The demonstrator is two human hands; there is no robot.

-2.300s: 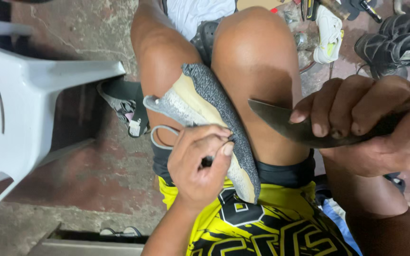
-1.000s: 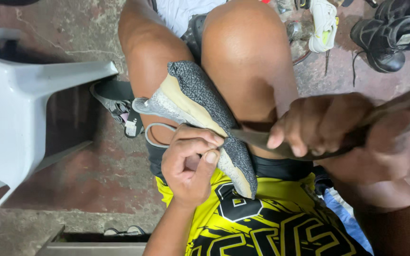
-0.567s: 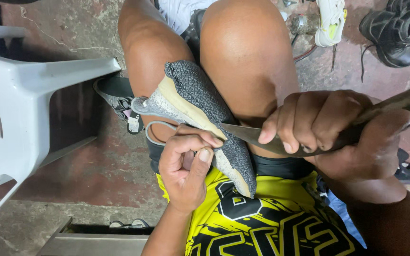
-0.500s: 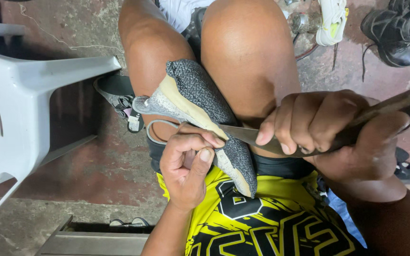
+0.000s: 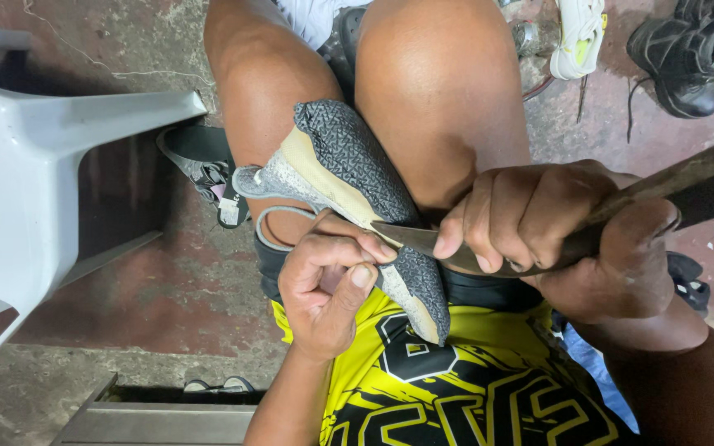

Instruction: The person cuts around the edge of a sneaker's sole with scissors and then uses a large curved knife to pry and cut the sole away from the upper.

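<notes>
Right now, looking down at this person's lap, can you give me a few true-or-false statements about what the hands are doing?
1. The right hand holds a knife whose blade tip meets the shoe. True.
2. The left hand rests on the white chair. False: it grips the shoe, away from the chair.
3. The shoe lies between the person's thighs. True.
4. The shoe's upper is bright red. False: it is dark grey with a tan sole edge.
5. A black shoe lies on the floor at top right. True.
</notes>
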